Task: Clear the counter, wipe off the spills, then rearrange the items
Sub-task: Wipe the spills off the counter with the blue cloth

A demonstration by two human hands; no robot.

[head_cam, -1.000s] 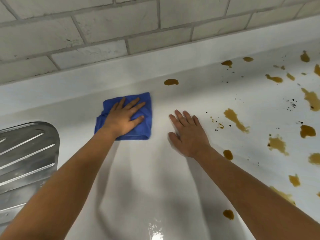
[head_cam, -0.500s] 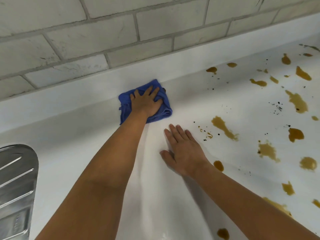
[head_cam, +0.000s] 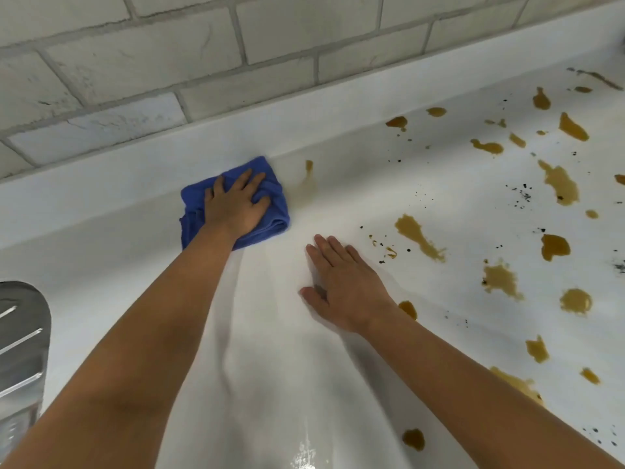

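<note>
- The worktop (head_cam: 280,367) carries no loose items that I can see, so the clearing looks done; the job is now in the wiping step.
- The left hand (head_cam: 235,206) lies flat on a folded blue microfibre cloth (head_cam: 270,211), fingers slightly apart and pressed down onto it, right at the back edge of the worktop where it meets the low white upstand (head_cam: 304,106).
- The right hand (head_cam: 341,286) rests palm down on the bare surface near the middle, fingers straight and close together, holding nothing; it seems to be bracing.
- Just beside the cloth, toward the right, a faint brown smear (head_cam: 308,174) remains at the back edge, probably half-wiped, though it is too pale to be sure.
- The left and middle of the worktop look clean; the right half is dotted with brown spills (head_cam: 419,236) and black specks (head_cam: 524,194), and one spill (head_cam: 413,439) sits near the front edge.
- So I judge wiping well short of finished, and rearranging not begun.
- The surface is glossy white; pale brick-pattern tiles (head_cam: 203,45) run behind, and a steel draining board (head_cam: 20,346) shows at the left edge.
</note>
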